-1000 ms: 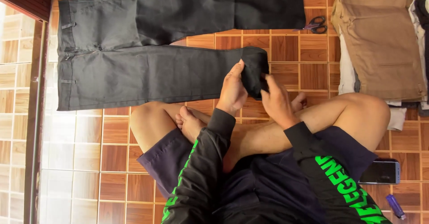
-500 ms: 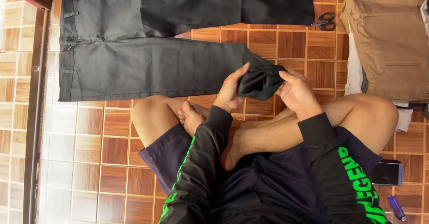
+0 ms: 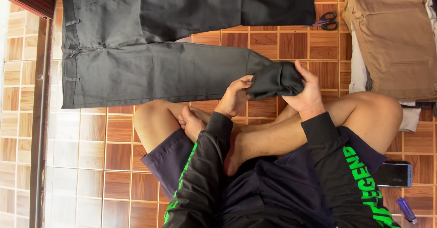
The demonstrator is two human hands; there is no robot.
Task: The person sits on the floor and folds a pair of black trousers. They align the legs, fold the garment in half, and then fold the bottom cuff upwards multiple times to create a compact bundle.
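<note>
A pair of dark grey trousers [image 3: 150, 59] lies spread flat on the brown tiled floor [image 3: 296, 41] in front of a person sitting cross-legged. The near leg's end is bunched into a folded cuff [image 3: 275, 80], lifted just off the tiles. The left hand [image 3: 234, 98] pinches the cuff's inner edge, fingers closed on cloth. The right hand [image 3: 307, 91] wraps the cuff's far side, thumb over the top. Beyond the cuff lie scissors [image 3: 328, 22], and beside them tan trousers [image 3: 391, 37].
</note>
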